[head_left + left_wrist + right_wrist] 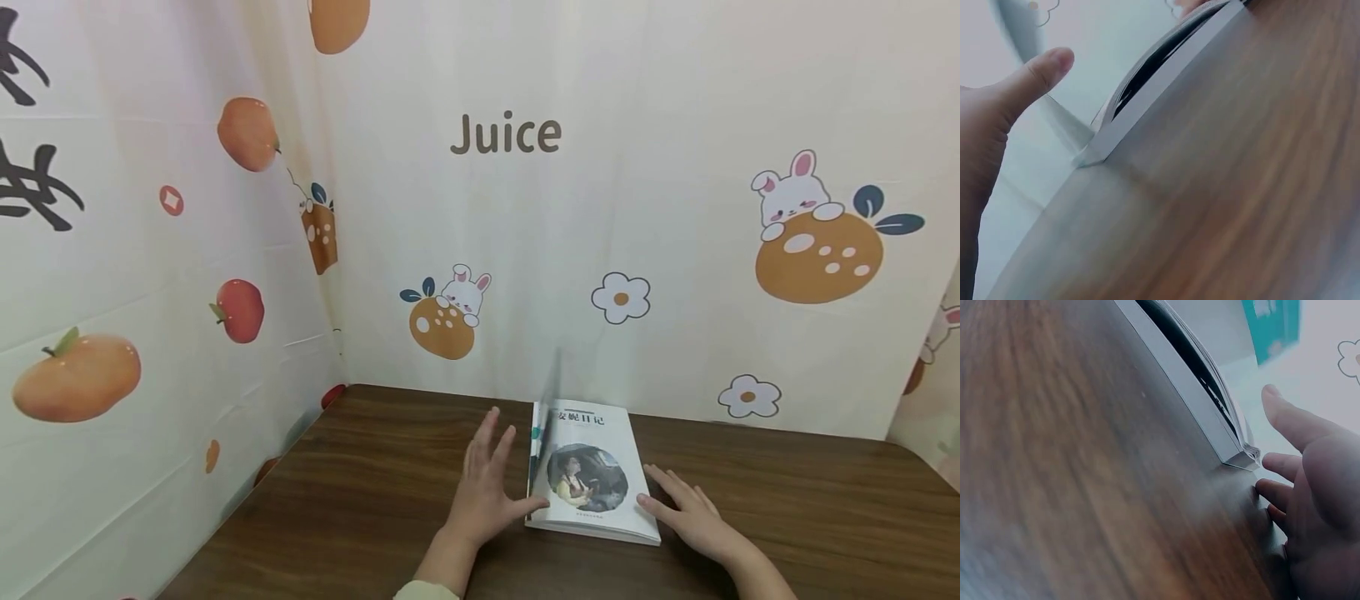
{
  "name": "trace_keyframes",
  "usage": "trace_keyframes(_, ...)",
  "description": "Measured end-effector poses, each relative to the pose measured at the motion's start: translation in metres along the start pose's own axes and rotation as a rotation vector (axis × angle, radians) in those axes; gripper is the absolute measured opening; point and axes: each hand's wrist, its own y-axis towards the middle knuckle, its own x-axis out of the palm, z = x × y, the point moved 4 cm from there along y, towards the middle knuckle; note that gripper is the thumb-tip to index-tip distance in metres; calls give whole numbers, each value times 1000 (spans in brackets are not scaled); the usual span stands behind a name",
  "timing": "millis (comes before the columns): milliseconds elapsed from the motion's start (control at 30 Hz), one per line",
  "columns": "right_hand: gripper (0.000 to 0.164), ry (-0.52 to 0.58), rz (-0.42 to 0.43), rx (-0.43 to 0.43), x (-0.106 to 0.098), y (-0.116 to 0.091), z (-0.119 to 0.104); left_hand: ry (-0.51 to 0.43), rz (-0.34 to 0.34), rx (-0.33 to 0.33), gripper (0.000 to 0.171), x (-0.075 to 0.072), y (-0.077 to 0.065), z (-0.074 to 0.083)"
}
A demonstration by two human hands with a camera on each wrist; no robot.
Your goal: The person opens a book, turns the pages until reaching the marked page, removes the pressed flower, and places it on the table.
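Observation:
A white paperback book lies on the dark wooden table, showing a page with Chinese print and a round picture. Along its left side a thin cover or leaf stands nearly upright. My left hand is beside that side with fingers spread, its thumb reaching toward the book's near left corner. At the right edge is my right hand, fingers extended and thumb tip close by the edge. In the right wrist view, the fingertips are right at the book's corner. A dark gap shows between the pages in the left wrist view.
The wooden table runs back to a white curtain printed with fruit, rabbits, flowers and the word Juice. Another printed curtain hangs along the table's left side.

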Motion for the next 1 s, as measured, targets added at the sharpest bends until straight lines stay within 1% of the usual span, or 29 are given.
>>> trace_keyframes(33,68,-1,1,0,0,0,0,40,27,32,120,-3,-1,-2)
trace_keyframes(100,69,4,5,1,-1,0,0,116,57,69,120,-7,-4,-4)
trace_keyframes(167,69,9,9,-1,-1,-1,1,185,80,98,115,-11,-5,-5)
trace_keyframes(233,69,11,17,-3,0,-1,3,238,95,119,106,-14,-6,-5)
trace_keyframes(300,70,10,24,-9,0,-1,4,272,118,155,91,-15,-5,-3)
trace_keyframes(367,71,9,32,-24,1,-1,6,288,143,206,69,-16,-3,-1)
trace_keyframes(433,72,8,40,-41,1,-1,7,280,150,245,48,-15,-1,2)
trace_keyframes(500,73,8,48,-59,2,-2,6,273,134,255,34,-13,1,5)
trace_keyframes(533,73,10,51,-68,1,-2,6,274,116,246,29,-12,2,7)
trace_keyframes(600,72,10,56,-80,1,-3,5,293,42,189,20,-6,3,9)
trace_keyframes(667,71,9,57,-89,0,-3,4,327,-66,122,14,2,3,12)
trace_keyframes(700,71,10,56,-92,0,-3,3,345,-132,90,15,7,3,14)
trace_keyframes(767,71,16,48,-91,0,-2,3,360,-282,27,22,19,2,19)
trace_keyframes(900,73,51,27,-85,1,-1,2,313,-587,-102,34,38,-3,29)
trace_keyframes(967,72,73,12,-89,0,-1,3,278,-696,-170,40,45,-6,32)
trace_keyframes(1000,71,79,5,-96,0,-1,3,257,-730,-202,44,48,-8,33)
